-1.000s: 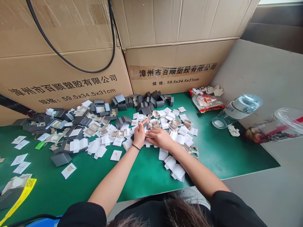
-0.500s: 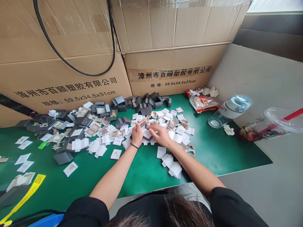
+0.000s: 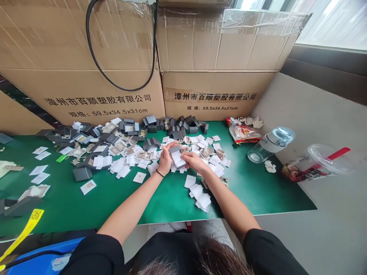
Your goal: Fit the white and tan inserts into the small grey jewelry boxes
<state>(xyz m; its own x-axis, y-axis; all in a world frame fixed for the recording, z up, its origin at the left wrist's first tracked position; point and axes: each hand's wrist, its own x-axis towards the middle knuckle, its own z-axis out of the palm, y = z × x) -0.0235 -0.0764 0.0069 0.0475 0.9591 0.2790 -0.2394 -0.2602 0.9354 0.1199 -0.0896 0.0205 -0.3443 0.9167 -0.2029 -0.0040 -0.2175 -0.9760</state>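
A small dark grey box (image 3: 175,150) with a white folded card or lining (image 3: 178,158) showing in it is between my hands, above the heap. My left hand (image 3: 164,159) is closed around its left side, the thumb and fingers along the edge. At the right edge, my right hand (image 3: 195,162) pinches the box near the white part; whether its fingertips hold the card or the box wall is hard to see. Around and under both hands lie white paper cards (image 3: 197,191) and crumpled beige inserts (image 3: 207,152).
Dark grey boxes (image 3: 82,173) are heaped to the left and back on the green table (image 3: 243,194). Large cardboard cartons (image 3: 114,84) stand behind. To the right are a red snack bag (image 3: 243,133), a clear bottle (image 3: 269,145), crumpled tissue (image 3: 270,166) and a plastic cup (image 3: 312,162).
The camera view has tilted up and turned left. The box between my hands now shows its white inside, with my right fingers at its right edge.
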